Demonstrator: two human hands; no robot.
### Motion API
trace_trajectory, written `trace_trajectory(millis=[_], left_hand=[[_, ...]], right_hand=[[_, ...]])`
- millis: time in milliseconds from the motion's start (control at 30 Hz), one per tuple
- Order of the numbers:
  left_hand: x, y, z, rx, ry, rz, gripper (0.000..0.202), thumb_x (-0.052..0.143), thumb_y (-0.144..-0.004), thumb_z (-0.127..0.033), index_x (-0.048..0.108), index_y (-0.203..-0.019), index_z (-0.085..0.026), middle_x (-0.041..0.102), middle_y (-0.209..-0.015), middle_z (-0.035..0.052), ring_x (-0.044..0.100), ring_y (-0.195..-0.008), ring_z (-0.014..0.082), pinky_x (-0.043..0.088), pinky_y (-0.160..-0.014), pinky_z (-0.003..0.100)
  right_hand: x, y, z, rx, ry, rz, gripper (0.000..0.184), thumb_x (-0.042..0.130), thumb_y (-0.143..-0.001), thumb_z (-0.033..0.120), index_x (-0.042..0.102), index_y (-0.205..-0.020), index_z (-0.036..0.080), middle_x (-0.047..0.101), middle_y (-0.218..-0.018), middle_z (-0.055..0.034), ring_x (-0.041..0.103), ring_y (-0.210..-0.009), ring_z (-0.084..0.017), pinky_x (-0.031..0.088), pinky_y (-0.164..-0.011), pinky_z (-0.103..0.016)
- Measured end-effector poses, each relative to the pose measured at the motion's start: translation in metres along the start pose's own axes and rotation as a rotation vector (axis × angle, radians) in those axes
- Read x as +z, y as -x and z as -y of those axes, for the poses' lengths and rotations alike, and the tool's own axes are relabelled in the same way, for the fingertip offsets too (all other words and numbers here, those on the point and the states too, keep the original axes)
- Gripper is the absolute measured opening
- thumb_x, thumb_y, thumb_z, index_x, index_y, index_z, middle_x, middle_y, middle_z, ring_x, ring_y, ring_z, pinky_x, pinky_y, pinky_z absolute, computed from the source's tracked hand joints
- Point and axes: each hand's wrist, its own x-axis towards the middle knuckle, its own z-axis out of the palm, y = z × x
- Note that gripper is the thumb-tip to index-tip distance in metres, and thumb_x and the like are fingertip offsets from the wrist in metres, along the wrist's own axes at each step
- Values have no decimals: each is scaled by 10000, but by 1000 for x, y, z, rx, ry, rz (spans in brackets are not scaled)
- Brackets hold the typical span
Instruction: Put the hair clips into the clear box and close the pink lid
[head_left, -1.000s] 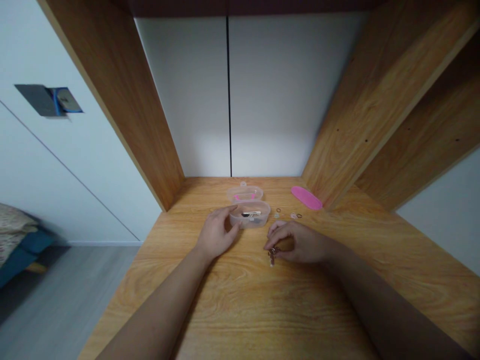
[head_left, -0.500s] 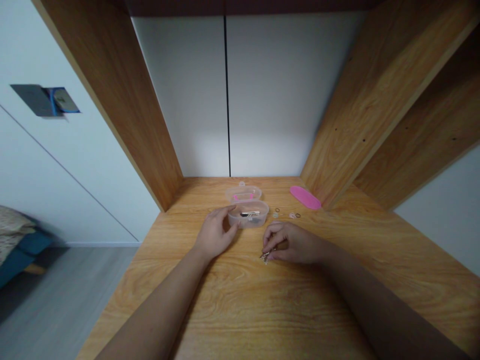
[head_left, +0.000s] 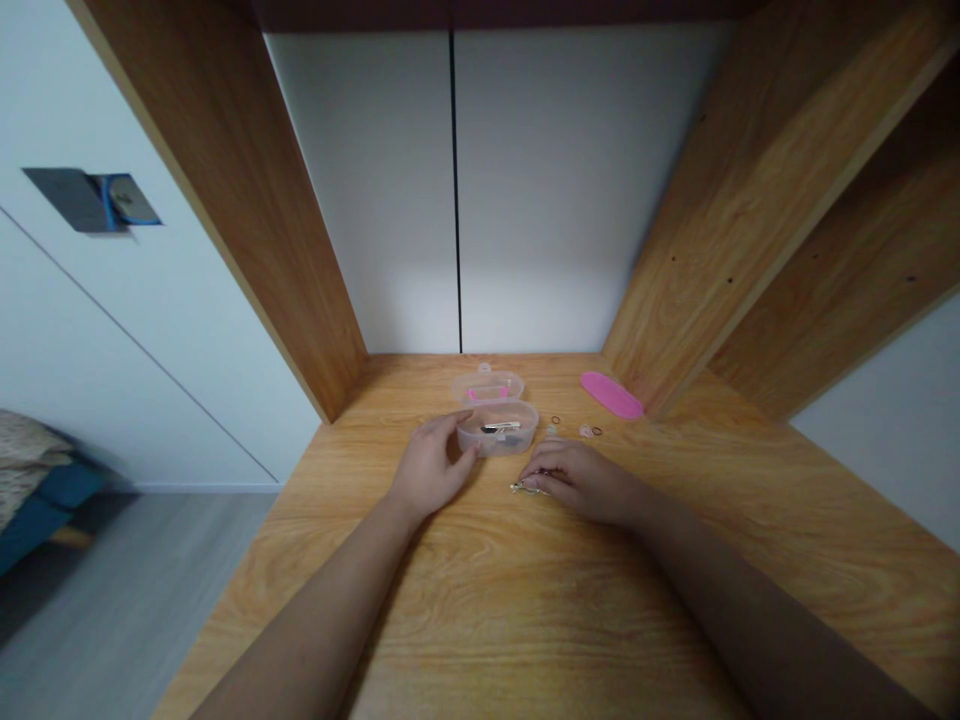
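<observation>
My left hand [head_left: 429, 466] grips the left end of a small clear plastic box [head_left: 517, 440], with the thumb at the front and a finger over the rim. Inside the box lie silvery hair clips [head_left: 501, 428] and something dark. Its clear lid [head_left: 487, 385], with pink latches, is swung back open behind it. Just in front and to the right of the box, my right hand [head_left: 581, 478] pinches a small shiny gold hair clip [head_left: 525, 488] low over the table. The fingers partly cover the clip.
Several small hair ties [head_left: 586, 431] lie right of the box. Behind them a pink oval tray or lid [head_left: 612, 395] rests near the right wooden panel [head_left: 675, 260]. Wooden side panels and a white back wall [head_left: 540, 200] enclose the table [head_left: 495, 600].
My right hand has moved slightly away from me and closer to the box, with the gold hair clip now lying flatter in its fingers. My left hand and the box have stayed put.
</observation>
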Motion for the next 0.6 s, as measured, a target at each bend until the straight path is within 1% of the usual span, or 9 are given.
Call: trace_trajectory(millis=[100, 167, 267, 400, 500, 600], left_hand=[[-1, 0, -1, 0, -6, 1, 414, 632, -893, -316, 603, -1285, -185, 701, -1249, 93, 656, -1150, 255, 511, -1026, 418], [-1, 0, -1, 1, -10, 1, 419, 636, -892, -317, 603, -1288, -185, 702, -1246, 94, 656, -1148, 258, 511, -1026, 425], [-1, 0, -1, 4, -7, 1, 419, 637, -893, -322, 605, -1288, -185, 703, -1244, 94, 656, -1146, 260, 509, -1028, 429], [-1, 1, -1, 9, 12, 16, 415, 638, -893, -332, 608, -1281, -188, 700, -1251, 95, 655, -1149, 263, 510, -1032, 436], [-1, 1, -2, 27, 42, 37, 419, 644, -885, -319, 606, -1285, -198, 696, -1258, 94, 649, -1160, 265, 506, -1035, 439], [-1, 2, -4, 61, 70, 74, 429, 653, -877, -300, 603, -1290, -198, 693, -1264, 98, 645, -1162, 263, 503, -1032, 432]], right_hand=[[2, -1, 0, 15, -10, -40, 228, 543, -981, 315, 754, -989, 229, 753, -956, -50, 669, -895, -186, 492, -826, -322], [3, -1, 0, 14, -2, -100, 223, 540, -979, 294, 750, -986, 222, 758, -955, -55, 669, -896, -189, 493, -824, -325], [2, -1, 1, 0, 13, -219, 205, 555, -972, 293, 746, -978, 219, 753, -929, -60, 661, -883, -193, 492, -803, -330], [0, -1, 2, -18, -12, -403, 187, 589, -958, 328, 745, -967, 226, 734, -855, -54, 647, -795, -185, 500, -736, -325], [-1, 0, 1, -7, -6, -546, 180, 594, -952, 327, 742, -960, 225, 723, -832, -54, 638, -759, -182, 510, -717, -327], [-1, 0, -3, 39, 34, -666, 170, 615, -937, 334, 743, -968, 227, 723, -834, -55, 634, -752, -186, 516, -707, -327]])
